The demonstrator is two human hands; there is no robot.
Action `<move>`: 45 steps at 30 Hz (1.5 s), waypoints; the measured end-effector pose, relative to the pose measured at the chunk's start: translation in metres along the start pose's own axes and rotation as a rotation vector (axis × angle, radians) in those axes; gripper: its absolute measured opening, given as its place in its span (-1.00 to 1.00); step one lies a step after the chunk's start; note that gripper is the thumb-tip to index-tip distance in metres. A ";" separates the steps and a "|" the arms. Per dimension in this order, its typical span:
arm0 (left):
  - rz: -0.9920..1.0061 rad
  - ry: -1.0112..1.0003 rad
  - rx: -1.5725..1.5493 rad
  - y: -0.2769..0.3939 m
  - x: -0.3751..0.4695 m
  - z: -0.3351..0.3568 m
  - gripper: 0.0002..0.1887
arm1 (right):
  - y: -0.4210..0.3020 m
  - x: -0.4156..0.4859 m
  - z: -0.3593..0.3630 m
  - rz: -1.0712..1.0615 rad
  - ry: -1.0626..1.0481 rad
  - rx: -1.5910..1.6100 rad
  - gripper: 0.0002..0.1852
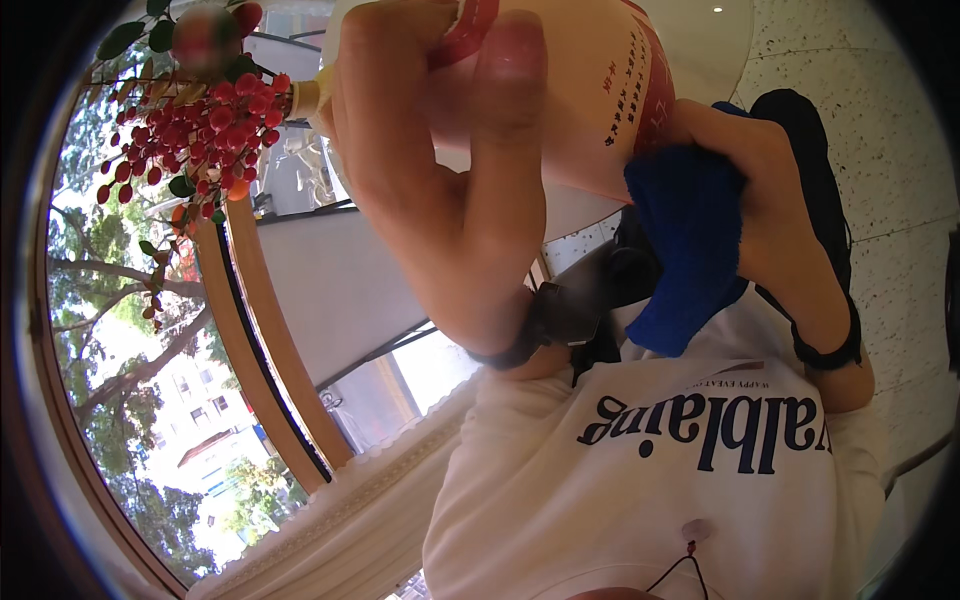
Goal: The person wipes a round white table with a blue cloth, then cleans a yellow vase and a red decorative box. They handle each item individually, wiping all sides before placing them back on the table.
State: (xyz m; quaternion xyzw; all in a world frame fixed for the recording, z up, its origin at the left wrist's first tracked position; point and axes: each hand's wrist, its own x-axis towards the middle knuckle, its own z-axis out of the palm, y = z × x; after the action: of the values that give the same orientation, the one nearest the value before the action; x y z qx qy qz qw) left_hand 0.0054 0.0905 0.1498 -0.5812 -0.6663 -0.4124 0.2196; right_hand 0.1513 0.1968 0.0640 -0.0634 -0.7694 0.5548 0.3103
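Note:
My left hand (pixel 397 135) is raised close to the camera, with a dark watch (pixel 566 315) on its wrist. Its thumb and fingers close on a red strip with a pale edge (pixel 469 26), partly hidden by the hand. Beside it is a large pale pink printed object (pixel 581 97) with a red border and writing. I cannot tell whether the strip belongs to it. On the other side, my right hand (pixel 757 180), wearing a black wristband, holds a blue cloth (pixel 686 232). The cloth hangs down by the pink object's lower corner. Most of my right fingers are hidden.
A spray of red berries (pixel 217 127) juts out at the left, by a window with a wooden frame (pixel 277 322). A pale curtain (pixel 360 510) runs along the window's lower side. Speckled floor tiles (pixel 877 172) lie at the right, near a dark shoe or trouser leg (pixel 799 127).

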 end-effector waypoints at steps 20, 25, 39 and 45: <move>-0.205 0.089 0.134 -0.001 -0.018 0.003 -0.65 | -0.009 0.017 0.017 -0.028 0.132 0.003 -0.66; -0.325 0.192 0.009 0.010 -0.017 0.010 -0.63 | -0.013 0.018 0.018 -0.018 0.167 -0.019 -0.70; -0.537 0.214 -0.039 0.023 -0.017 0.006 -0.66 | -0.023 0.029 0.020 -0.149 0.177 -0.018 -0.77; -0.585 0.220 -0.133 0.032 -0.013 0.008 -0.72 | -0.016 0.021 0.023 0.021 0.172 -0.078 -0.77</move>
State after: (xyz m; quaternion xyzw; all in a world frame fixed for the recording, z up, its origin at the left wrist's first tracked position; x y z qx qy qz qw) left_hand 0.0407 0.0887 0.1448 -0.3298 -0.7490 -0.5612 0.1236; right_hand 0.1257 0.1810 0.0827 -0.1312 -0.7602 0.5200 0.3667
